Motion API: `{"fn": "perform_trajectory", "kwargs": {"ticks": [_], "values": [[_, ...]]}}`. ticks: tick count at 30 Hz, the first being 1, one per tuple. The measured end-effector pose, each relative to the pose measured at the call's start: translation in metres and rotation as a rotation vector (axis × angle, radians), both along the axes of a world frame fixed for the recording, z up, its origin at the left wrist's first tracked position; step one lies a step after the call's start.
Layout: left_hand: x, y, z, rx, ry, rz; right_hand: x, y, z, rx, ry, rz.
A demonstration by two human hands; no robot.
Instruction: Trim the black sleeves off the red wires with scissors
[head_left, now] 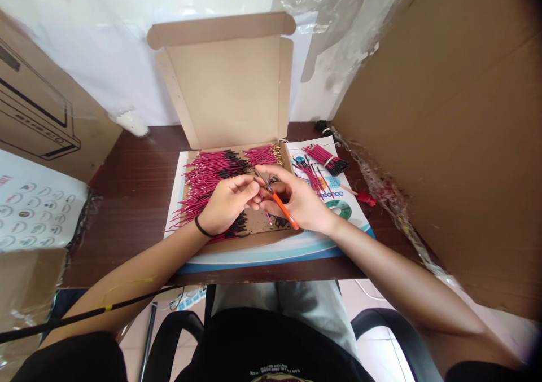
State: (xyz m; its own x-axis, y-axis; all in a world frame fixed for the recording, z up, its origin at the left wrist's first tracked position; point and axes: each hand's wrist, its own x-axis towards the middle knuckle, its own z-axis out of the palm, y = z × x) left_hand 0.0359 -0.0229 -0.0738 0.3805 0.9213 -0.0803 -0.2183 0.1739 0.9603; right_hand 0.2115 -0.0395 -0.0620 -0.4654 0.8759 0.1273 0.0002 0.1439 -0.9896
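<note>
Over an open cardboard box (203, 94) my two hands meet. My left hand (231, 201), with a black band at the wrist, pinches the end of a small wire, mostly hidden by the fingers. In my right hand (296, 198) is a tool with an orange handle (285, 210), its metal tip beside my left fingertips. Many dark pink wires with black ends (207, 170) lie in rows on the left side of the box. A smaller group of pink wires with gold-coloured tips (263, 155) lies at the back right of the box.
Right of the box, a banded bundle of pink and black wires (325, 159) and loose wires lie on a printed sheet (262, 252). A red object (365, 198) and a black bundle (322, 127) are farther right. Cardboard walls (449, 117) stand at both sides.
</note>
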Motion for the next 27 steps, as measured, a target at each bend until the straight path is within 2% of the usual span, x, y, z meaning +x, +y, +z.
{"fn": "perform_trajectory", "kwargs": {"ticks": [8,14,22,27], "values": [[-0.001,-0.002,-0.004,0.112,0.106,0.044,-0.004,-0.002,-0.005,0.033,-0.049,-0.031],[-0.002,-0.001,-0.006,0.09,0.093,0.009,-0.004,-0.001,-0.006,0.047,-0.06,-0.04],[-0.001,-0.001,-0.002,0.016,0.055,0.047,0.007,0.004,0.01,0.09,-0.186,-0.222],[0.0,-0.001,-0.002,0.032,0.041,0.052,0.011,0.005,0.013,0.213,-0.35,-0.295]]}}
